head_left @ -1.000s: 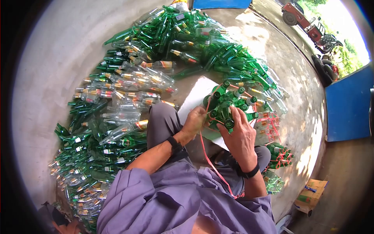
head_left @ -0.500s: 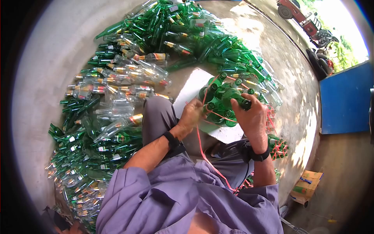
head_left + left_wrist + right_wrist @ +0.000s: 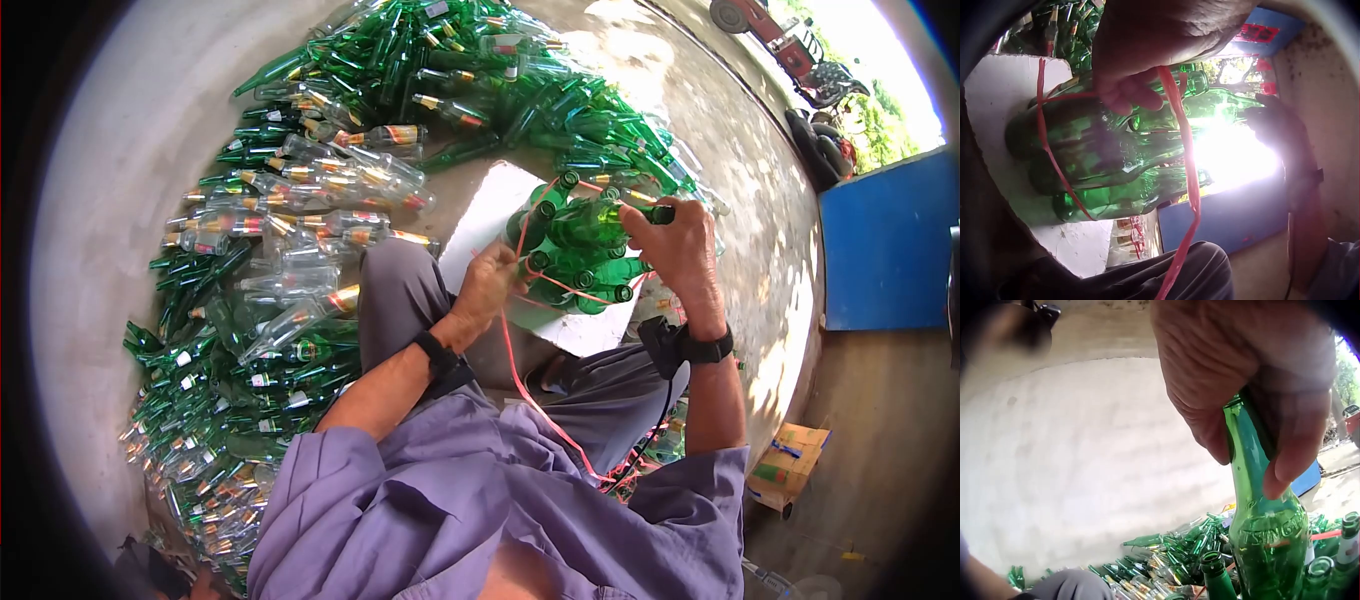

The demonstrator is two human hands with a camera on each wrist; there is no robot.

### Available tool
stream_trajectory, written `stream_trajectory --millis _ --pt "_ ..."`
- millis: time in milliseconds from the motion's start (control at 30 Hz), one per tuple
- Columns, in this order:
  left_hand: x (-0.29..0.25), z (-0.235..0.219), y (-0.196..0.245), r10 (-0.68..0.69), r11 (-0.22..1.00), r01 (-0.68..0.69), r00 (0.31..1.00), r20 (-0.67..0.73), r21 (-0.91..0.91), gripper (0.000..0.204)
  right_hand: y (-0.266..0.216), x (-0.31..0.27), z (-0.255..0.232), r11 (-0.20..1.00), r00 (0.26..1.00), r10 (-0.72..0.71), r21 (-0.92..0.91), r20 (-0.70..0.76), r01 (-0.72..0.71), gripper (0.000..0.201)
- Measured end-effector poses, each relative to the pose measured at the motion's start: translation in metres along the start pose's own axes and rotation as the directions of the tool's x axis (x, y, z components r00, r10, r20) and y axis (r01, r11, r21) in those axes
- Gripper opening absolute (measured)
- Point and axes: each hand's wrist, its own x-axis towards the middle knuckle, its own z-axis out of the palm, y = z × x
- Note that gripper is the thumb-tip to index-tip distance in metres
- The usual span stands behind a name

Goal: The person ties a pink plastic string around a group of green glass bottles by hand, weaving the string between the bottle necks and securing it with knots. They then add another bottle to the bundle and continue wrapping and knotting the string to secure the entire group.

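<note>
My right hand [image 3: 682,250] grips a green glass bottle [image 3: 1269,544] by its neck, fingers and thumb wrapped around it from above. Raised lettering shows on that bottle's shoulder in the right wrist view. Around it stand several other green bottles [image 3: 1079,147], clustered on a white board [image 3: 478,222], with pink plastic twine [image 3: 1055,162] running round them. At the near left side of the cluster, my left hand [image 3: 488,288] pinches the twine close against the bottles. A loose length of twine [image 3: 522,380] hangs from it down to the lap.
A large pile of green bottles [image 3: 400,60] and clear bottles [image 3: 330,185] curves along the wall from the back to the left. At the right are a blue panel [image 3: 885,245] and a cardboard box [image 3: 790,465]. A red vehicle [image 3: 775,40] stands outside.
My right hand has moved right and away from my body with the bottle, tilting its neck to the right. The left hand stays at the twine. The head view has shifted slightly.
</note>
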Motion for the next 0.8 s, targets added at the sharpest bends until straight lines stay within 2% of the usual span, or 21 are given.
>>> stream_trajectory --millis 67,133,167,333,433,467,567,633,800 --pt "0.000 -0.001 -0.003 -0.014 0.999 0.014 1.000 -0.010 -0.048 0.008 -0.001 0.005 -0.003 1.000 0.999 -0.001 -0.025 0.039 0.002 0.037" --pt "0.000 -0.001 -0.005 -0.005 0.997 0.004 1.000 -0.017 -0.071 0.007 -0.002 0.009 -0.003 0.997 0.998 -0.009 0.071 0.056 0.005 0.041" --pt "0.000 -0.002 -0.006 0.005 0.996 -0.007 1.000 -0.022 -0.094 0.007 -0.004 0.010 -0.001 0.996 0.999 -0.046 0.079 0.017 0.045 0.042" --pt "-0.002 0.001 0.001 -0.005 0.999 0.005 1.000 0.005 -0.039 0.006 -0.008 0.027 0.002 0.998 0.993 -0.045 0.040 0.113 0.041 0.043" --pt "-0.003 0.003 0.001 0.020 0.998 -0.020 1.000 0.002 -0.065 0.005 -0.002 0.038 0.005 0.983 0.977 -0.185 0.030 0.109 0.183 0.048" --pt "-0.003 0.003 0.002 0.036 0.996 -0.036 0.999 0.000 -0.085 0.004 -0.001 0.039 0.005 0.983 0.977 -0.184 0.030 0.109 0.181 0.048" --pt "-0.001 -0.002 -0.004 0.023 0.998 -0.022 1.000 0.002 -0.066 0.005 -0.006 0.040 0.001 0.984 0.988 -0.126 0.136 0.083 0.114 0.051" --pt "0.001 -0.004 -0.008 0.012 0.998 -0.012 1.000 -0.001 -0.059 0.005 -0.023 0.040 -0.015 0.970 0.960 0.079 0.203 0.267 -0.136 0.049" --pt "-0.002 -0.001 -0.002 -0.005 0.998 0.004 1.000 -0.001 -0.063 0.006 -0.018 0.033 -0.012 0.969 0.973 0.047 0.228 0.227 -0.100 0.046"
